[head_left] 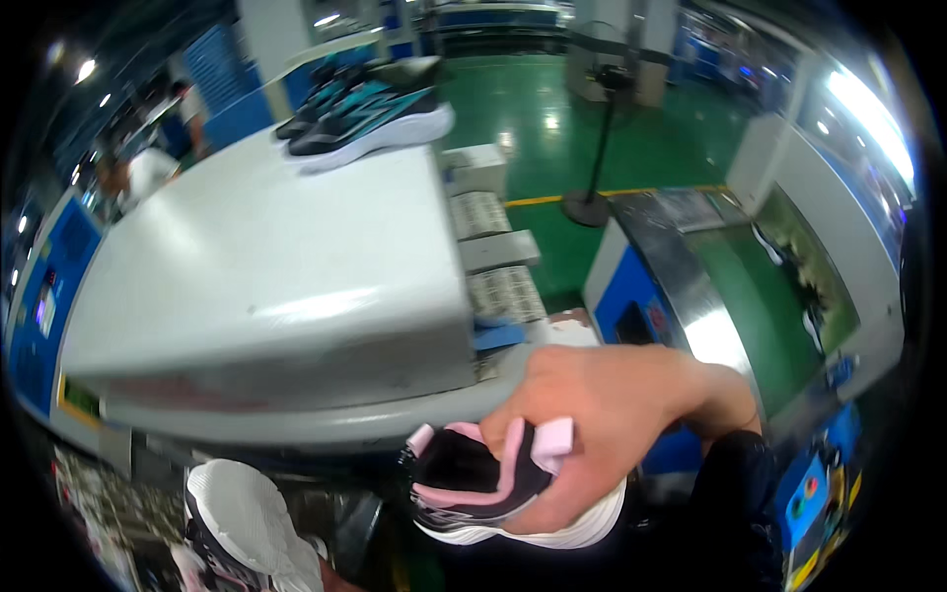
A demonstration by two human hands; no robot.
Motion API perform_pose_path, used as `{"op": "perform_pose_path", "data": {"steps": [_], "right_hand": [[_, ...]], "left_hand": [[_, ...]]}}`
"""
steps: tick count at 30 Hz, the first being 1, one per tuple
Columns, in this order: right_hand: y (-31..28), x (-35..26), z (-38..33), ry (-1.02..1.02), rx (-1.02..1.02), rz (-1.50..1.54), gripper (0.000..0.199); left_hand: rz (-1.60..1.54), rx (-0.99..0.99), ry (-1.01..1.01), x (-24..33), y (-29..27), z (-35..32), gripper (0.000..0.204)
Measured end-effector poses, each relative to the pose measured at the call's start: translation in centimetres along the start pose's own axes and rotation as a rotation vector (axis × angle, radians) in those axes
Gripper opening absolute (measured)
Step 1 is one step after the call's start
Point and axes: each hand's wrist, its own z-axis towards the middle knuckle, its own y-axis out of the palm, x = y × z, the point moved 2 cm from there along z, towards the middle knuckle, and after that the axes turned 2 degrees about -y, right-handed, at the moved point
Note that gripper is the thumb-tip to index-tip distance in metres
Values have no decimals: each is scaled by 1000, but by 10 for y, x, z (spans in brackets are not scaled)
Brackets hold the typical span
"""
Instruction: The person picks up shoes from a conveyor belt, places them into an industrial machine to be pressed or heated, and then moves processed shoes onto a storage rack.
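My right hand (602,409) is closed around the heel of a black sneaker (469,505) with pink collar lining, a pink heel tab and a white sole. The sneaker's opening faces up, just in front of the machine's curved edge. To its left, a second dark sneaker (222,557) with pink parts is tilted, its white sole (242,508) turned upward. My left hand (335,580) shows only as a bit of skin at the lower edge beside that sneaker, which it appears to hold; its fingers are mostly hidden.
A large white machine housing (296,266) fills the left and middle, with black and teal sneakers (370,123) on top. At right, a conveyor with a metal edge (705,316) runs near a tunnel opening holding shoes (811,326). A standing fan (597,148) is farther back on the green floor.
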Motion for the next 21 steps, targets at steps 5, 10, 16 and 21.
{"op": "perform_pose_path", "data": {"steps": [5,10,16,21], "right_hand": [[-31,-11,-43,55,124,-97,23],[-83,20,-108,-17,20,66,26],[-186,137,-203,458,928,167,18],[-229,325,-124,332,992,295,33]], "left_hand": [[117,-193,-87,-12,43,-11,49],[191,-316,-180,-44,101,-34,46],[199,-301,-364,-100,181,-68,43],[248,-141,-391,-129,239,-104,40]]}}
